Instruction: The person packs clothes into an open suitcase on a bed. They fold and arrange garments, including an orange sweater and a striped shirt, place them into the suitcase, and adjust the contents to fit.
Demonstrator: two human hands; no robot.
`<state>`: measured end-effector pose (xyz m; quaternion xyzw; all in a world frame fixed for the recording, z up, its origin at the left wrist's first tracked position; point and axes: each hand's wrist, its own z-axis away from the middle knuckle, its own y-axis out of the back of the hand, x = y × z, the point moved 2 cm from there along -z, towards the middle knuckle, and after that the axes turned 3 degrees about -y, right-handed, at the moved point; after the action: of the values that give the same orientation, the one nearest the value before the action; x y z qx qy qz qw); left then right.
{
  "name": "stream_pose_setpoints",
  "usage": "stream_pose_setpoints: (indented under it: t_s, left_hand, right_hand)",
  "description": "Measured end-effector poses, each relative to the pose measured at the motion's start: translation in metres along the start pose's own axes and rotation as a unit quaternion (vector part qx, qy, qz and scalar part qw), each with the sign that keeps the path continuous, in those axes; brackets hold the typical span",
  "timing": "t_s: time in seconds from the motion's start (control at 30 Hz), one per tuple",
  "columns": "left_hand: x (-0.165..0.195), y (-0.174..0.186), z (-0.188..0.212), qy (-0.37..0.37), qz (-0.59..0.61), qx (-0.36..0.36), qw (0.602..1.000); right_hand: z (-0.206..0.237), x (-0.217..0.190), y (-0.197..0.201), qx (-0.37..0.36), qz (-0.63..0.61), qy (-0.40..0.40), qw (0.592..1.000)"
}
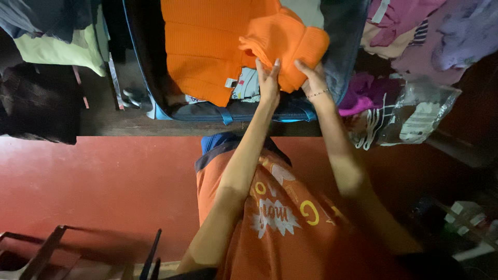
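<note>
Floor: smooth red painted floor (pixel 98 186), lower left and centre of the frame.
Surface: dark wooden table edge (pixel 129 124), across the upper half.
Furniture: dark angular chair frame (pixel 46 251), lower left corner.
Light: dim; brightest at upper centre, corners in shadow.

Dim, uneven light, brightest centre-top, murky shadowed corners and right edge, soft focus, mild grain throughout.
</note>
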<state>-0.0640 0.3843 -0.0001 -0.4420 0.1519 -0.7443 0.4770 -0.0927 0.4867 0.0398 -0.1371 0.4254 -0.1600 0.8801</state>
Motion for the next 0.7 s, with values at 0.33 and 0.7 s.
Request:
stream_pose_setpoints:
  t_s: [0.33,0.7]
  left_hand:
    - [-0.012,0.016,-0.05,-0.034,0.026,0.119,0.992]
    - [0.03,0.034,-0.033,-0.156,-0.484,-0.23,0.83]
  right_hand:
    - [-0.016,0.004,-0.013,0.092,0.126,-0.01,0.988]
    - [-0.023,0.014,0.01,0.209,0.063,0.022,0.976]
